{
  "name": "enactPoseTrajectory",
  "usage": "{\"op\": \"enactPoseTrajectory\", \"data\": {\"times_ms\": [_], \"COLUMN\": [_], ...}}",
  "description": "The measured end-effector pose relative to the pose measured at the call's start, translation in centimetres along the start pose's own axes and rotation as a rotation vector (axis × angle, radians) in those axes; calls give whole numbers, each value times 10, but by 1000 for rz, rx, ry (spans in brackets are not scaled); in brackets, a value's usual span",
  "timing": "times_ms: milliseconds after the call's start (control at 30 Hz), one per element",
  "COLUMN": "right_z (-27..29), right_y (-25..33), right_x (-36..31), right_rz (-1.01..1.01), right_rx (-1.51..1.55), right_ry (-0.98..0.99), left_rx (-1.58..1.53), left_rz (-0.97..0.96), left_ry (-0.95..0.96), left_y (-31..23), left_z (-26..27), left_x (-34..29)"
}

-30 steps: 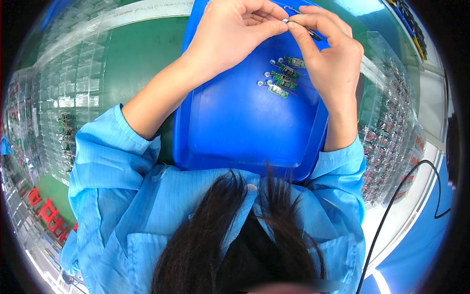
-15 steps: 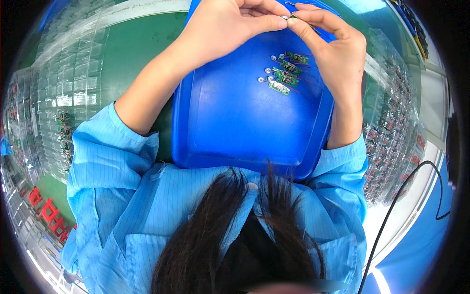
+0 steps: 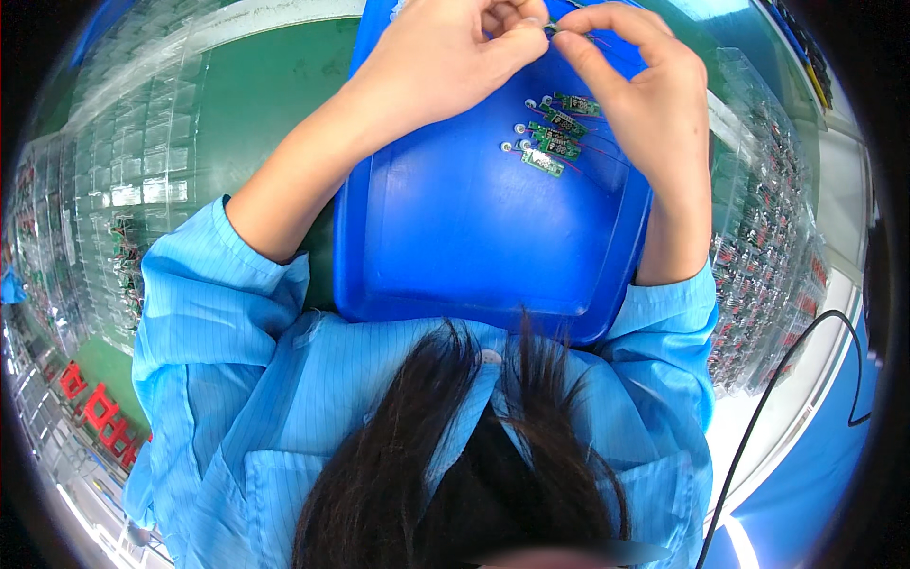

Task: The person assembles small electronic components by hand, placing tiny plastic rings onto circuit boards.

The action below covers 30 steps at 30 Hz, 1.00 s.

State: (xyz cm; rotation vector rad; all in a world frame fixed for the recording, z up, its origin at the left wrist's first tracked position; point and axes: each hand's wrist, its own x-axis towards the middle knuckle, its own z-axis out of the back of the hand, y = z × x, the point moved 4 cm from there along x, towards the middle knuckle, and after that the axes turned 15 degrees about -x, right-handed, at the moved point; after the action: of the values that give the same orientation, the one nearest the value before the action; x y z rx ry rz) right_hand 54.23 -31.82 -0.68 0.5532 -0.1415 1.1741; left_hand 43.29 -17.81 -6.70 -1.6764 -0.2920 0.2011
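Note:
Over the far end of a blue plastic tray (image 3: 445,237), both hands meet at their fingertips. My left hand (image 3: 464,57) is closed in a pinch, its fingers curled; what it grips is hidden by the fingers. Thumb and forefinger of my right hand (image 3: 640,71) pinch a small green circuit board (image 3: 552,28), mostly covered, with thin wires trailing to the right. Nearer to me in the tray lie several similar green circuit boards (image 3: 557,142) in a slanting row. Small round white parts (image 3: 519,128) sit at their left ends, and thin red wires run off to the right.
Clear plastic trays packed with wired boards (image 3: 768,228) stand on the right. On the left, more clear compartment trays (image 3: 142,180) rest on the green table surface (image 3: 265,114). A black cable (image 3: 758,408) curves at lower right; red pieces (image 3: 100,408) show at lower left.
My left hand has turned, its fingers curling in more tightly at the pinch. The pinched board has shifted slightly away from me. The boards in the tray look nearly unmoved.

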Motion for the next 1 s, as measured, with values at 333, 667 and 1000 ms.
{"op": "enactPoseTrajectory", "data": {"times_ms": [333,667,1000], "right_z": [-6,2,-18], "right_y": [-37,-6,-7], "right_x": [-7,8,10], "right_rz": [47,-103,54], "right_rx": [-108,-288,-460], "right_ry": [279,-23,-44], "left_rx": [582,1106,896], "left_rz": [-24,-362,-624], "left_ry": [-146,123,-73], "left_y": [-38,-51,-50], "left_z": [30,5,-5], "left_x": [5,-11,-6]}}
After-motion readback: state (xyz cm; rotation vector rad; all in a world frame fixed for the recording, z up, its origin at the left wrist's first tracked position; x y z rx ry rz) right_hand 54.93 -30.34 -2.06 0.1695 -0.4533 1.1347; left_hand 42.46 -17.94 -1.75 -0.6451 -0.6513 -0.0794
